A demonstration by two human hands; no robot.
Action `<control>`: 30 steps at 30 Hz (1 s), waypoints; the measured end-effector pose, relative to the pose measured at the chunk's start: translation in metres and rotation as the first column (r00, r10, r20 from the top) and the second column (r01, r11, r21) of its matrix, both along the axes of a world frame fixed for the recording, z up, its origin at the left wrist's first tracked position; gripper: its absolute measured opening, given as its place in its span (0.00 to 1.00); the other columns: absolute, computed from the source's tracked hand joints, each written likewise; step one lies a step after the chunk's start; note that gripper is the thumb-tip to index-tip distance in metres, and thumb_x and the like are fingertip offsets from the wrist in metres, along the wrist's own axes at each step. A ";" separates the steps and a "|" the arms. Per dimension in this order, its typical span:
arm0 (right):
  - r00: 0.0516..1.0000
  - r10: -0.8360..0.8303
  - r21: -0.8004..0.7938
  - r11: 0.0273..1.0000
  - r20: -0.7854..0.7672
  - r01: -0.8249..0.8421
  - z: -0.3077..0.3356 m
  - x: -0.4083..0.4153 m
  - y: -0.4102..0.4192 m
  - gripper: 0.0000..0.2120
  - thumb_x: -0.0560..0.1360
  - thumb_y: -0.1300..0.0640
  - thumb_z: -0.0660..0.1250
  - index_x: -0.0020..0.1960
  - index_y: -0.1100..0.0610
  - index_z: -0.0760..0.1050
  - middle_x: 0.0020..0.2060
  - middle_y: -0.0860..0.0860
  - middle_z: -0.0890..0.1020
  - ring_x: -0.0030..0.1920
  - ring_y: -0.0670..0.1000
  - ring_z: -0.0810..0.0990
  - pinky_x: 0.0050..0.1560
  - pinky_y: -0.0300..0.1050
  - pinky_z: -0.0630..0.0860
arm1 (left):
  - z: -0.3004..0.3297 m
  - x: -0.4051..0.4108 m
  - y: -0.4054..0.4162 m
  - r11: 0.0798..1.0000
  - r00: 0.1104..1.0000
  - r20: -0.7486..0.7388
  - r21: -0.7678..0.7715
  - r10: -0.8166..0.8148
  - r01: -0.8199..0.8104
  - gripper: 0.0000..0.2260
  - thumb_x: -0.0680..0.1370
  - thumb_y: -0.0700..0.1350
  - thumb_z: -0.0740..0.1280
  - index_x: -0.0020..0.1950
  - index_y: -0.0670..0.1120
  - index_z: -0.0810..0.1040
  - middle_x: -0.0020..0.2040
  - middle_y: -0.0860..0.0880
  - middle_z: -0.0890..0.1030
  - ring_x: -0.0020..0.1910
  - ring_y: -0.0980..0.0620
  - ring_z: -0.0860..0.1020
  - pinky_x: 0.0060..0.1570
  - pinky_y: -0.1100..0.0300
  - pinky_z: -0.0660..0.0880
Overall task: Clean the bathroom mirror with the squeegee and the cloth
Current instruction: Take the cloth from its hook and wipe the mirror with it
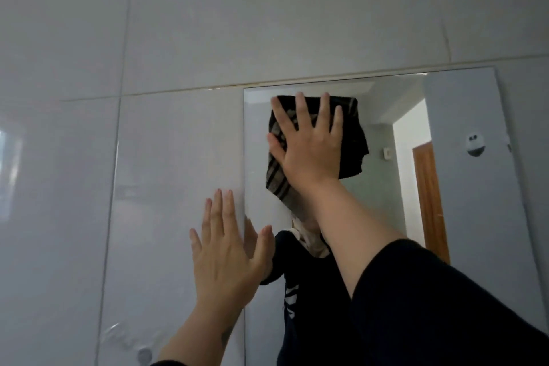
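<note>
My right hand (309, 142) lies flat against the mirror (463, 187), fingers spread, pressing the cloth (352, 140) onto the glass near the mirror's top edge. The cloth is dark with pale stripes; it is bunched under my palm, and its lower corner hangs down past my wrist. My right forearm rises from the lower right, with a dark sleeve (445, 306) covering the upper part.

My left hand (230, 249) is open with fingers apart and holds nothing. It rests against the tiled wall (118, 38) at the mirror's left edge; my thumb overlaps that edge.

The mirror reflects a doorway and a wooden door (429, 196).
</note>
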State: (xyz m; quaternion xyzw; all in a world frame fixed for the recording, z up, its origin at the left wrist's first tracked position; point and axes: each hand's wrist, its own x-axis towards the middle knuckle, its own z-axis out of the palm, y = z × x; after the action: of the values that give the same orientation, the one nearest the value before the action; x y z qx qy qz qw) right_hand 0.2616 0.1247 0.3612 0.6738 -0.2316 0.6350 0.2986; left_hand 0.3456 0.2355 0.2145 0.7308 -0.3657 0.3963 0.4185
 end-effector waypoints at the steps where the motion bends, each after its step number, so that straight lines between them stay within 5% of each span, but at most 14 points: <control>1: 0.999 0.014 -0.024 1.000 -0.034 -0.015 -0.003 0.010 0.008 0.28 0.79 0.38 0.49 0.77 0.44 0.56 0.74 0.56 0.64 0.73 0.69 0.57 0.71 0.67 0.53 | -0.009 -0.001 0.001 1.000 1.000 -0.012 0.011 -0.005 0.005 0.39 0.73 0.70 0.44 0.76 0.52 0.32 0.76 0.57 0.34 0.75 0.57 0.33 0.74 0.46 0.41; 6: 0.976 -0.006 -0.134 0.991 -0.219 -0.024 -0.031 0.038 0.032 0.28 0.78 0.38 0.53 0.76 0.43 0.57 0.74 0.55 0.64 0.74 0.68 0.56 0.72 0.66 0.50 | -0.042 -0.010 -0.002 0.999 0.992 -0.126 0.011 -0.032 0.034 0.40 0.70 0.72 0.43 0.71 0.55 0.24 0.74 0.57 0.29 0.73 0.59 0.31 0.74 0.47 0.39; 11: 0.962 -0.020 -0.188 0.982 -0.273 -0.033 -0.051 0.020 0.016 0.27 0.78 0.38 0.53 0.75 0.41 0.59 0.73 0.55 0.67 0.73 0.67 0.59 0.71 0.65 0.53 | -0.049 -0.016 -0.008 0.995 0.979 -0.189 0.056 -0.072 0.084 0.44 0.73 0.70 0.54 0.75 0.53 0.30 0.76 0.53 0.31 0.75 0.54 0.32 0.74 0.42 0.44; 21: 0.970 -0.078 -0.126 0.991 -0.231 0.049 -0.088 -0.046 -0.032 0.27 0.79 0.37 0.51 0.76 0.40 0.54 0.74 0.55 0.65 0.74 0.66 0.58 0.71 0.66 0.53 | -0.053 -0.007 -0.012 0.992 0.979 -0.190 0.092 -0.071 0.090 0.44 0.72 0.71 0.55 0.74 0.57 0.31 0.76 0.53 0.29 0.74 0.53 0.30 0.73 0.37 0.48; 30: 0.991 -0.110 0.013 0.994 -0.071 0.111 -0.113 -0.112 -0.078 0.25 0.79 0.39 0.50 0.75 0.40 0.59 0.73 0.54 0.67 0.73 0.65 0.61 0.68 0.67 0.58 | -0.056 -0.005 -0.014 0.995 0.978 -0.201 0.072 -0.055 0.071 0.44 0.71 0.71 0.57 0.75 0.58 0.33 0.77 0.54 0.32 0.76 0.52 0.33 0.72 0.39 0.54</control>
State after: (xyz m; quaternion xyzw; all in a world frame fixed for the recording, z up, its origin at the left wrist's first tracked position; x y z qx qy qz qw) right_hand 0.1498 0.0470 0.2483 0.6844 -0.2633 0.5915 0.3354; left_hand 0.3404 0.2218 0.1583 0.7706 -0.3603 0.2934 0.4362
